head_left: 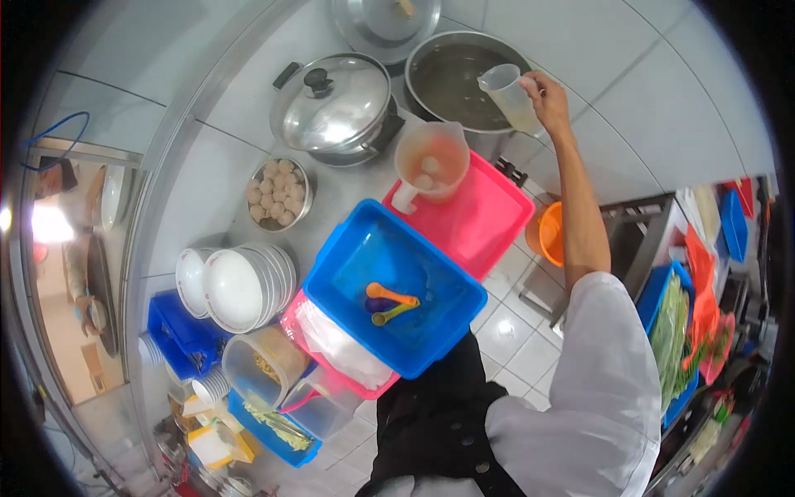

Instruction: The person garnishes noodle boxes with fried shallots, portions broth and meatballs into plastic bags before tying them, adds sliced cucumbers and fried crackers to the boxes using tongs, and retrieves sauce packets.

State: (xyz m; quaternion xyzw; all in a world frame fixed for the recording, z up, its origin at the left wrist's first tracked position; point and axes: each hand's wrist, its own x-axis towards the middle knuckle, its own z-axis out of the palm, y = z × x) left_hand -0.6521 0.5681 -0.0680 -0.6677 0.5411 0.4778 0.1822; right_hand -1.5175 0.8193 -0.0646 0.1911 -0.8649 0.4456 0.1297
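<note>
My right hand [546, 101] is closed round a clear plastic measuring jug [515, 101], tilted over the right rim of a large metal pot [451, 83] of brownish liquid. Below the pot, a bigger plastic pitcher [443, 149] with pale balls in pinkish liquid stands on a pink tray [493, 219]. Nearer my body, a blue tub [356, 257] holds an orange spoon [389, 292], a yellow-green spoon [392, 314] and a purple one [377, 306], all small. My left hand is out of view.
A lidded pot [331, 103] and a metal bowl of meatballs [279, 195] stand left of the open pot. Stacked white bowls [236, 290] and food containers [269, 369] line the left. An orange bucket [552, 232] is on the tiled floor; a vegetable crate [669, 319] sits right.
</note>
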